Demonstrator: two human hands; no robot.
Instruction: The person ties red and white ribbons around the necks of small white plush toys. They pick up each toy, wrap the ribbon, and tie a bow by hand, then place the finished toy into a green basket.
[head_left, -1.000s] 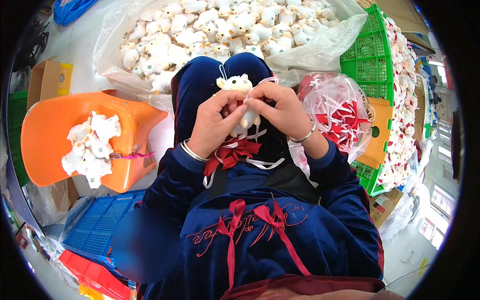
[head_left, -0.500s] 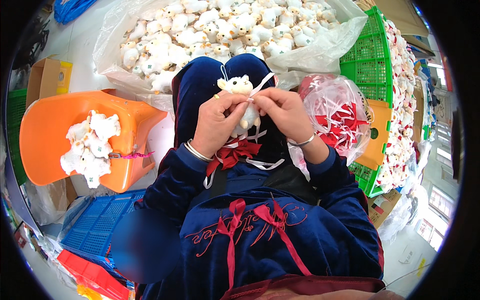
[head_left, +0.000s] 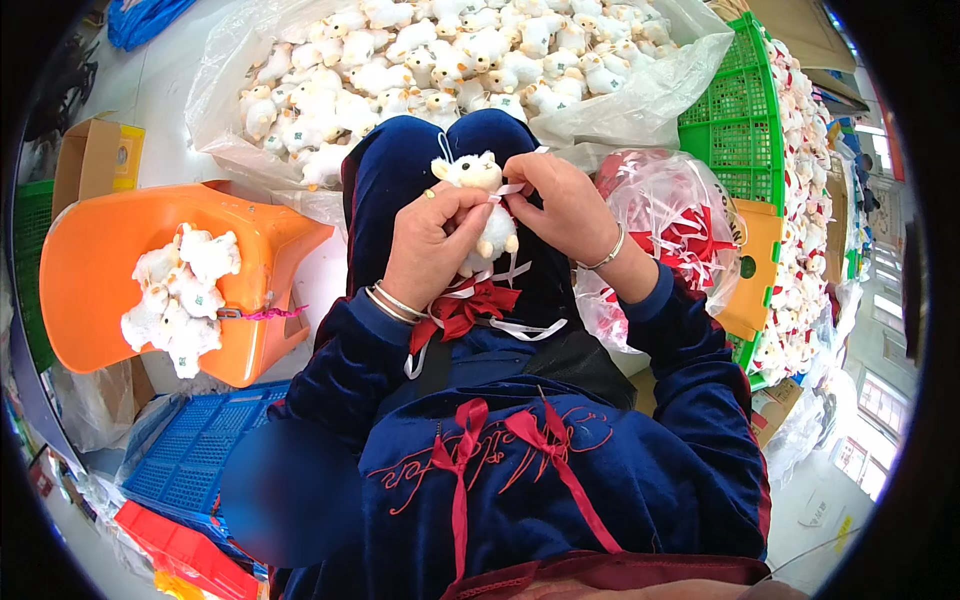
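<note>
A small white plush lamb [head_left: 497, 232] with a light blue hanging loop stands upright over my lap. My left hand [head_left: 428, 245] is closed at its neck, thumb and forefinger pinched at the ribbon there. A narrow white ribbon [head_left: 511, 189] crosses the neck and runs to the right. My right hand [head_left: 572, 212] has its thumb and fingers bent around that ribbon, beside the lamb's head; part of the ribbon is hidden behind the fingers. Just below the lamb, red ribbon pieces [head_left: 478, 306] with white strands lie on my lap.
A large clear plastic bag [head_left: 640, 115] full of plush lambs lies beyond my knees. Several more lambs rest on an orange chair [head_left: 90, 300] at left. At right are a clear bag of red and white ribbons [head_left: 690, 235] and a green crate [head_left: 735, 100].
My right hand has turned and lifted slightly, with its fingers now curled over the ribbon close to the lamb's head. The long ribbon end has swung down. My left hand stays at the neck.
</note>
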